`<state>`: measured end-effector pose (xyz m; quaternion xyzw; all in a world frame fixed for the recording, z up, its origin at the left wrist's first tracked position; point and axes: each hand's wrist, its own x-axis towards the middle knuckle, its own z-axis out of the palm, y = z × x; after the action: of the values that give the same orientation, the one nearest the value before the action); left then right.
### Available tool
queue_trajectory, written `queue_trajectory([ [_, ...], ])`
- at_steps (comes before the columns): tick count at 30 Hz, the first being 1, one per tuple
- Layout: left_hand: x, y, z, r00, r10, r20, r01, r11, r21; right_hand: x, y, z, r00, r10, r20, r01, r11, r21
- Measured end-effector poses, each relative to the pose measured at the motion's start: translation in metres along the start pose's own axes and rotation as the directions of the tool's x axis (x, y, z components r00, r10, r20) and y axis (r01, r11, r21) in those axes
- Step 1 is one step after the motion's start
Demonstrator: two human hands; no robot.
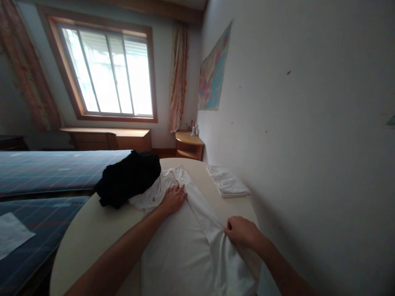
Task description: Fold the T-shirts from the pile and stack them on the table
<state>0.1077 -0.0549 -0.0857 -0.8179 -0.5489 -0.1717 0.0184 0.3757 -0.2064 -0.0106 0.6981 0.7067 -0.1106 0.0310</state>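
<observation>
A white shirt [179,246] lies spread on a round cream table [108,226], with its collar end toward the far side and its right side folded inward in a long strip. My left hand [174,198] rests flat on the shirt just below the collar, fingers spread. At the shirt's right edge, my right hand [242,231] is closed, pinching the white cloth, which wrinkles below it. A heap of black clothing [131,176] sits at the far left of the table, touching the shirt's left shoulder.
A folded white garment [228,181] lies at the table's right edge, near the white wall [308,144]. Two plaid mattresses [61,170] stand on the left, a sheet of white paper [14,234] on the nearer one. A corner shelf [189,139] stands beyond the table.
</observation>
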Motion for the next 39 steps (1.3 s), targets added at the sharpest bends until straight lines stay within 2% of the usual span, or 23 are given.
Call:
queue_trajectory([
  [3, -0.003, 0.004, -0.001, 1.0, 0.013, -0.004, -0.013, 1.0, 0.0, 0.005, 0.006, -0.005, 1.0, -0.007, 0.008, 0.007, 1.0, 0.007],
  [6, -0.006, 0.009, -0.002, 1.0, 0.007, -0.003, -0.007, 1.0, 0.006, 0.016, -0.002, -0.003, 0.992, -0.004, -0.128, 0.014, 0.997, 0.074],
  [7, -0.008, 0.01, -0.002, 1.0, 0.0, 0.0, 0.0, 1.0, 0.008, 0.02, -0.007, 0.0, 0.983, -0.03, -0.184, 0.05, 0.993, 0.106],
  [10, -0.015, 0.015, -0.002, 0.999, -0.021, 0.023, 0.021, 1.0, 0.013, 0.035, -0.021, 0.014, 0.921, -0.264, -0.288, 0.321, 0.931, 0.173],
  [12, -0.02, 0.017, -0.001, 0.999, -0.02, 0.042, 0.02, 1.0, 0.014, 0.043, -0.026, 0.026, 0.862, -0.425, -0.278, 0.482, 0.856, 0.185],
  [13, -0.023, 0.017, 0.0, 0.999, -0.015, 0.047, 0.014, 1.0, 0.014, 0.046, -0.026, 0.032, 0.846, -0.467, -0.256, 0.517, 0.836, 0.184],
  [17, -0.028, 0.007, 0.004, 1.0, -0.011, 0.025, 0.011, 1.0, 0.019, 0.05, -0.021, 0.041, 0.861, -0.472, -0.189, 0.501, 0.851, 0.159],
  [22, -0.024, -0.007, 0.003, 0.998, 0.05, -0.037, -0.05, 0.999, 0.013, 0.044, -0.021, 0.032, 0.867, -0.468, -0.171, 0.492, 0.859, 0.145],
  [26, -0.017, -0.007, 0.002, 0.998, 0.056, -0.015, -0.056, 0.998, 0.031, 0.032, -0.029, 0.03, 0.859, -0.504, -0.09, 0.511, 0.848, 0.141],
  [28, -0.014, -0.006, 0.002, 0.998, 0.056, 0.003, -0.056, 0.998, 0.041, 0.025, -0.03, 0.033, 0.842, -0.537, -0.058, 0.54, 0.831, 0.136],
  [33, -0.008, -0.003, 0.001, 0.999, 0.031, 0.03, -0.032, 0.999, 0.034, 0.009, -0.022, 0.037, 0.776, -0.626, -0.083, 0.631, 0.768, 0.108],
  [39, -0.005, -0.004, -0.004, 1.0, 0.004, -0.022, -0.004, 1.0, -0.009, -0.008, -0.011, 0.029, 0.675, -0.733, -0.082, 0.736, 0.662, 0.141],
])
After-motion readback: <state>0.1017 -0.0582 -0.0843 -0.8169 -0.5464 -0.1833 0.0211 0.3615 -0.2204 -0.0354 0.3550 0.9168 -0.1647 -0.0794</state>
